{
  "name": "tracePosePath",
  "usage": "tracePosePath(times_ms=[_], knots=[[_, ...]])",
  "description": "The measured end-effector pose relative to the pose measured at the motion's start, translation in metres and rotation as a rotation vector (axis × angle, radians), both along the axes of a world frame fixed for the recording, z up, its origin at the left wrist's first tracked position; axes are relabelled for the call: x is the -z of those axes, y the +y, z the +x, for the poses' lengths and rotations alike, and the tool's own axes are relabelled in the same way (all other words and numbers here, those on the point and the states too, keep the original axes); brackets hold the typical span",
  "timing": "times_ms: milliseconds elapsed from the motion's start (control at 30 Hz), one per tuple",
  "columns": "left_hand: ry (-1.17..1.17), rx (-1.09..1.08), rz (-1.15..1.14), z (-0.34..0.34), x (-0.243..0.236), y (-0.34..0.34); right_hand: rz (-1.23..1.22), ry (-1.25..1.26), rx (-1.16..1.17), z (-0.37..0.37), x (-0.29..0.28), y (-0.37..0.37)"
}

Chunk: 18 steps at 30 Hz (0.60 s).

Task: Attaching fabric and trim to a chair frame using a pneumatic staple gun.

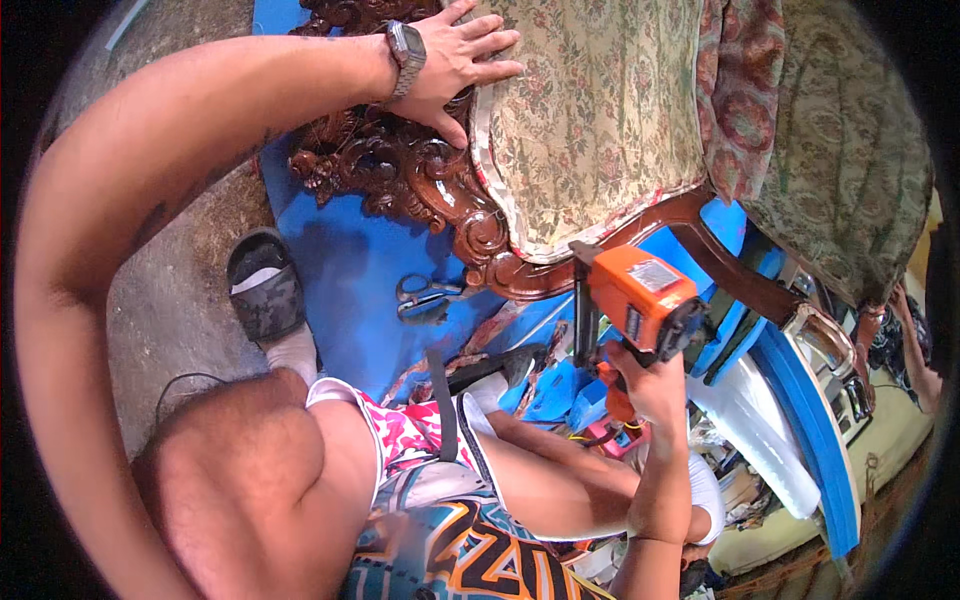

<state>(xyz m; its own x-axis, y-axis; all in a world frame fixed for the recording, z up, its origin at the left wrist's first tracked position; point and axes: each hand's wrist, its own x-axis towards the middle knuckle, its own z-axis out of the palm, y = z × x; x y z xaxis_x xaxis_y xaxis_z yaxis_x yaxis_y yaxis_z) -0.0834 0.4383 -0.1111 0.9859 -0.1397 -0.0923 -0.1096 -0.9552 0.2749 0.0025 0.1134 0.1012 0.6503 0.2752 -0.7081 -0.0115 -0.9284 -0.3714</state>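
Note:
My left hand, with a metal wristwatch on the wrist, lies spread on the left edge of a floral-upholstered panel in a carved, dark glossy wooden furniture frame. My right hand grips an orange and black staple gun, its nose at the panel's lower trimmed edge. Scissors lie below the frame on a blue sheet. Red patterned fabric hangs right of the panel.
My bent legs and sandalled foot fill the lower area beside grey concrete floor. Blue boards, white rolled material and scraps lie at right. Another piece of upholstered furniture stands there, with someone's arm at the far right.

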Motion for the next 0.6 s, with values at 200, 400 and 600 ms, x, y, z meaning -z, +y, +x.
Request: tracePosePath(times_ms=[200,400,600], knots=[[-0.006,-0.010,-0.035,-0.006,0.008,-0.005,0.003,-0.004,-0.086,-0.005,0.007,0.001],[-0.061,-0.012,-0.052,-0.010,0.014,0.000,0.004,0.047,-0.601,-0.008,0.027,0.019],[-0.083,0.005,-0.044,-0.008,0.016,0.007,0.021,0.031,-0.545,-0.011,0.033,0.030]])
